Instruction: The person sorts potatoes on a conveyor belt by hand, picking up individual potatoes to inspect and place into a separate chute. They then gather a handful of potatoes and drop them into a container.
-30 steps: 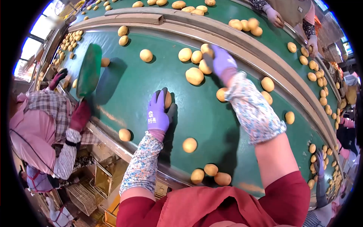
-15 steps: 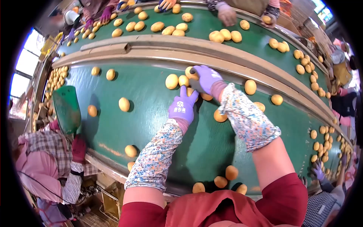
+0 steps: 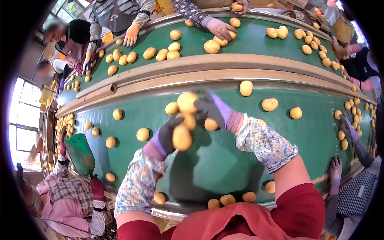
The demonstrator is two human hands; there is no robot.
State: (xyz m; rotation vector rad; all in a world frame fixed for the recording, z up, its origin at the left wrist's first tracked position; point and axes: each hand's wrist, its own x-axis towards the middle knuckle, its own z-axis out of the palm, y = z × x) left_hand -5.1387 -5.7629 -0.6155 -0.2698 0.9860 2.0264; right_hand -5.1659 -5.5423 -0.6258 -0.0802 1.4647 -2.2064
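My left hand (image 3: 163,137), in a purple and dark grey glove, is closed on a potato (image 3: 182,138) with its palm side turned toward me. My right hand (image 3: 211,109), gloved alike and blurred, has its fingers closed against another potato (image 3: 187,102). Both potatoes appear lifted over the green conveyor belt (image 3: 236,160), and a dark shadow falls beneath the hands. One more potato (image 3: 172,108) lies just left of the right hand's potato. Below the right palm is a further potato (image 3: 211,124).
Several potatoes (image 3: 227,199) rest along the near belt edge. A wooden divider (image 3: 224,64) separates this belt from a second one, where a co-worker's gloved hand (image 3: 220,29) reaches over potatoes. On the left, a person holds a green scoop (image 3: 80,154); another person's gloved hands (image 3: 336,170) are at right.
My hands have drawn apart and risen from the belt, each with a potato. The left hand has turned over and moved left and nearer. The view has shifted.
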